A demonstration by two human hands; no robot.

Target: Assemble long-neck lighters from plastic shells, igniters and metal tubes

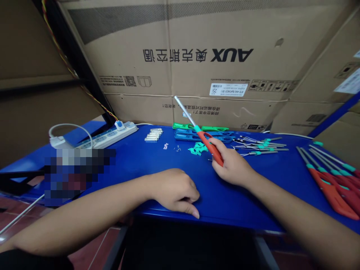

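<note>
My right hand [232,165] grips the red handle of a long gas lighter [201,133]. Its metal tube points up and to the left, above the blue table [253,206]. My left hand [176,189] rests on the table near the front edge, fingers curled loosely downward, with nothing visible in it. A small heap of teal plastic parts [198,149] lies just left of the lighter's handle.
Finished red lighters [332,180] lie at the right. Metal tubes with wires [261,146], blue and green trays [202,133], small metal cylinders [153,135] and a white power strip [108,137] sit behind. Cardboard boxes [197,56] wall the back.
</note>
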